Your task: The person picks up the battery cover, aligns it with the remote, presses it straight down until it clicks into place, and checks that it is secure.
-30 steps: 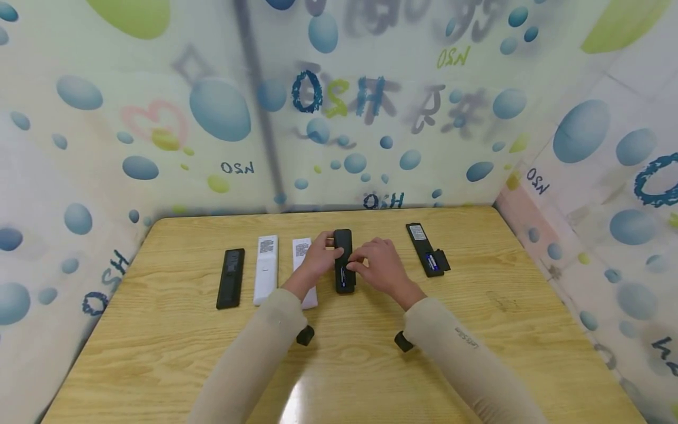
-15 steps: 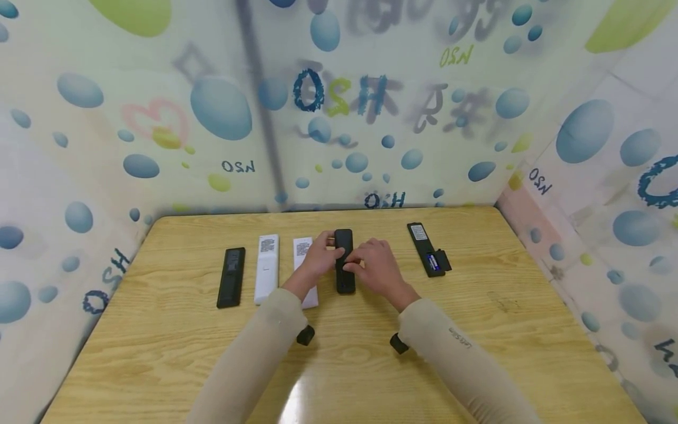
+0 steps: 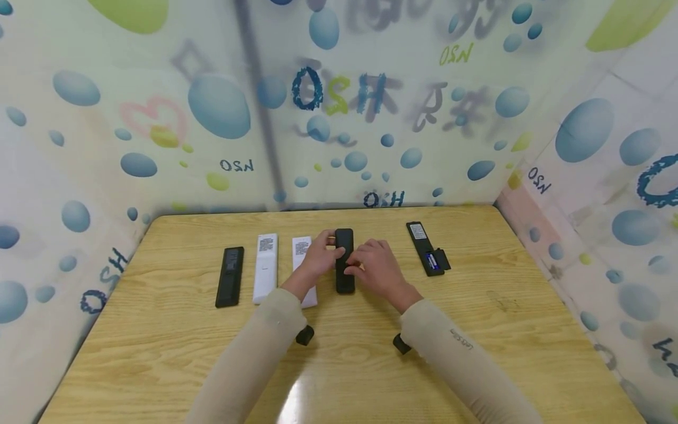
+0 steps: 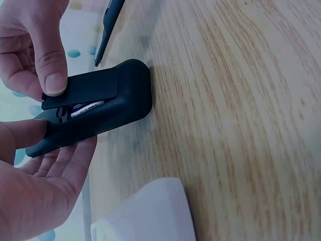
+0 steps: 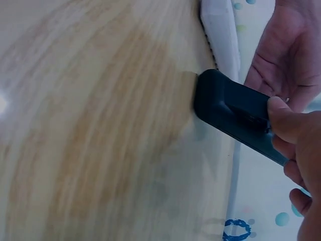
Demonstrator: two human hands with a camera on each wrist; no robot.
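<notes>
Face down at the middle of the table lies a black remote control [image 3: 345,237]. My left hand [image 3: 319,258] grips its far part, thumb on the back and fingers underneath. With thumb and fingers, my right hand [image 3: 379,268] pinches the end of the battery cover [image 4: 90,86]. That cover lies tilted over the battery compartment, one long side raised in the left wrist view. A battery [image 4: 86,109] with a white and blue wrapper shows through the gap. In the right wrist view the right thumb presses on the cover's edge.
Left of the hands lie a black remote [image 3: 230,277] and two white remotes, one upright-lying [image 3: 266,268] and one [image 3: 301,247] partly behind the left arm. At right lies another black remote [image 3: 422,242] with its cover off to the side. A patterned wall [image 3: 339,176] stands behind the table.
One second ago the batteries showed in the compartment in the head view; now the cover lies over it. My right hand has moved slightly left; the left hand keeps its grip.
</notes>
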